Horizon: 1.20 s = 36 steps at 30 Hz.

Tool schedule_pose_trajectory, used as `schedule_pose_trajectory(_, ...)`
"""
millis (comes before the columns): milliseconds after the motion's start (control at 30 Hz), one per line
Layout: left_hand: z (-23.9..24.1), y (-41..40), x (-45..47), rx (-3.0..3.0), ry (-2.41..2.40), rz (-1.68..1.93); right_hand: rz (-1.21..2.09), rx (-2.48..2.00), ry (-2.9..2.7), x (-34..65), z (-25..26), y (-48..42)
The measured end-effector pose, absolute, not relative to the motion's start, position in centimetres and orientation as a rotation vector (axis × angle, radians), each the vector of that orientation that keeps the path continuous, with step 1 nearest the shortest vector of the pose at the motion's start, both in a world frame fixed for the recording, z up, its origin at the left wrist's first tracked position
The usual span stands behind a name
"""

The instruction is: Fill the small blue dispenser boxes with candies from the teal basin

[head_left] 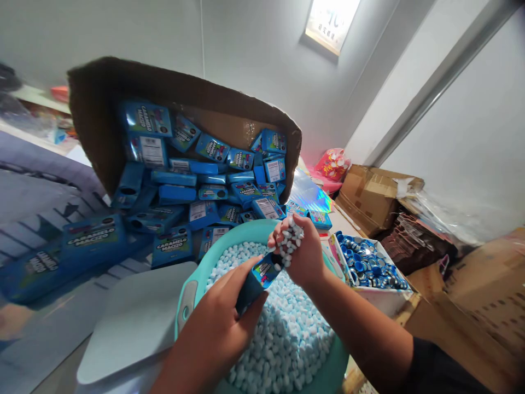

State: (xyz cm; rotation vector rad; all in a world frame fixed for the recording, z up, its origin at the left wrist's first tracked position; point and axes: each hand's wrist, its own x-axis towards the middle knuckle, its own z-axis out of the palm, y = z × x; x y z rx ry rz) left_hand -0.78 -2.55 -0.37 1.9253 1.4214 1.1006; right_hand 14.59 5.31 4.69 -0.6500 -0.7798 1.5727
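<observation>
My left hand (221, 323) is closed around a small blue candy box (259, 278), held tilted over a teal basin (189, 298) heaped with white and pale blue candy pellets (283, 334). My right hand (297, 249) is cupped shut on a handful of the pellets, right at the open top of the box. Behind the basin, a tipped brown cardboard carton (98, 104) spills many identical blue boxes (205, 180) labelled Caramelo Macizo.
A white box of blue round caps (369, 265) stands to the right of the basin. Brown cartons (377, 197) and dark stacks fill the right side. A pale grey lid (135, 323) lies at the left, next to more blue boxes (61, 251).
</observation>
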Motion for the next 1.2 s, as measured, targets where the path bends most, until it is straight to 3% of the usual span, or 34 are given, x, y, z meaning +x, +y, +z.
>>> schedule_pose_trajectory(1200, -0.05, -2.64, -0.73, 1.826, 1.397, 1.059, 1.581, -0.644, -0.783, 14.30, 4.90, 5.09)
